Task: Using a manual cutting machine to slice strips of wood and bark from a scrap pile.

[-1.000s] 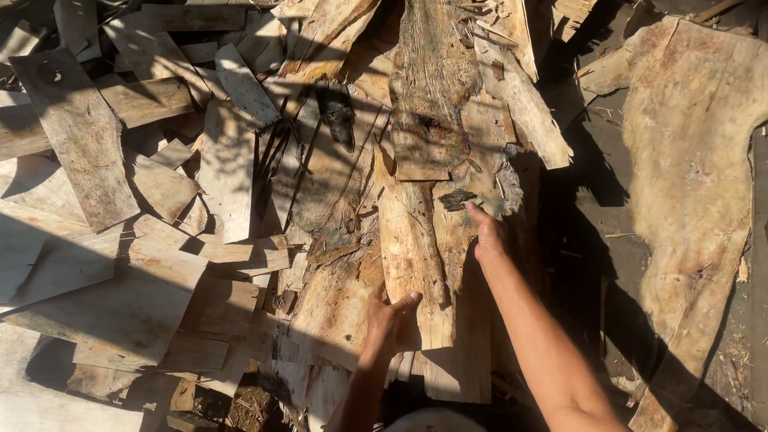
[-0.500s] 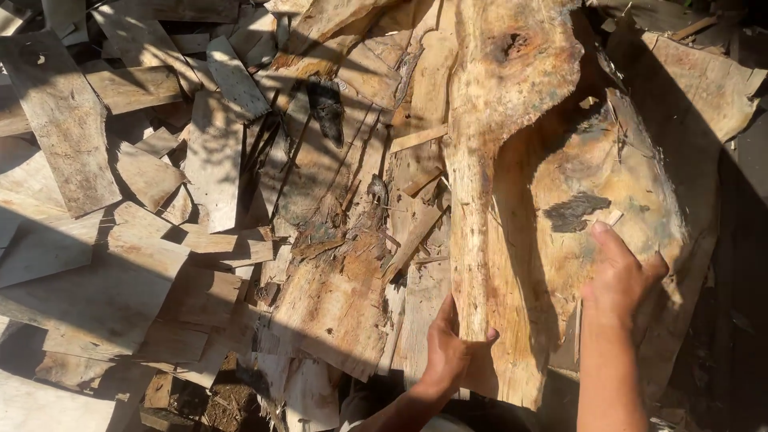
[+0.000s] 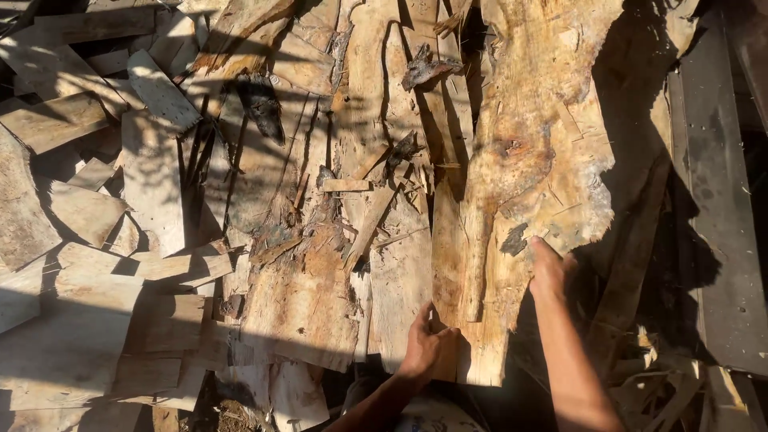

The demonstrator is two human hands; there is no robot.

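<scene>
Both grip veneer sheet (image 3: 512, 200) | left hand (image 3: 424, 344) | right hand (image 3: 550, 268), fingertips hidden behind edge

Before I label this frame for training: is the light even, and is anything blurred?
Head view: harsh low sunlight, deep shadows right and bottom; the large pale ragged-edged wood sheet stays sharp; left hand sunlit, right hand half shaded.

Pale tan veneer sheet (image 3: 512, 184), orange-brown knot, dark bark flecks
</scene>
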